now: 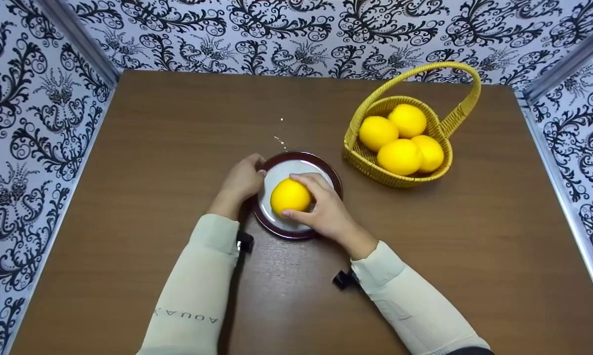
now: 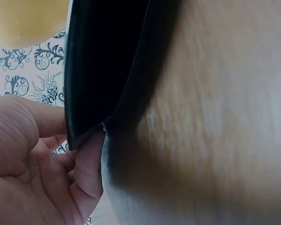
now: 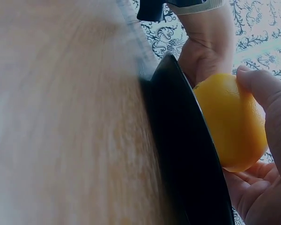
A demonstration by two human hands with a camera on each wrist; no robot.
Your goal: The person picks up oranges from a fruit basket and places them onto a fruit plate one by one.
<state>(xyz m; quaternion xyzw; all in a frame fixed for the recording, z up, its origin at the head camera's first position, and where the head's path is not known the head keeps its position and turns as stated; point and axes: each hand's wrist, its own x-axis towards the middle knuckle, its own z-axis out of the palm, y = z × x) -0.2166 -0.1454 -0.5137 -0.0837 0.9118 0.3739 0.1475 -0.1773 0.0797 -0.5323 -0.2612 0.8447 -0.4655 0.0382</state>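
Note:
A yellow citrus fruit (image 1: 289, 197) is held in my right hand (image 1: 328, 212), the thumb on its near side and the fingers on its far side. It is over the white middle of a plate with a dark red rim (image 1: 296, 234); whether it rests there is hard to tell. My left hand (image 1: 242, 180) pinches the plate's left edge. In the left wrist view, the thumb is above the dark plate (image 2: 100, 70) and a finger is under its edge. The right wrist view shows the fruit (image 3: 232, 124) beside the plate's rim.
A yellow woven basket (image 1: 355, 153) with a tall handle stands behind and right of the plate, with several yellow fruits (image 1: 400, 157) inside. Small light specks (image 1: 280, 141) show on the brown table (image 1: 178, 128) behind the plate. Patterned walls (image 1: 286, 39) enclose the back and sides.

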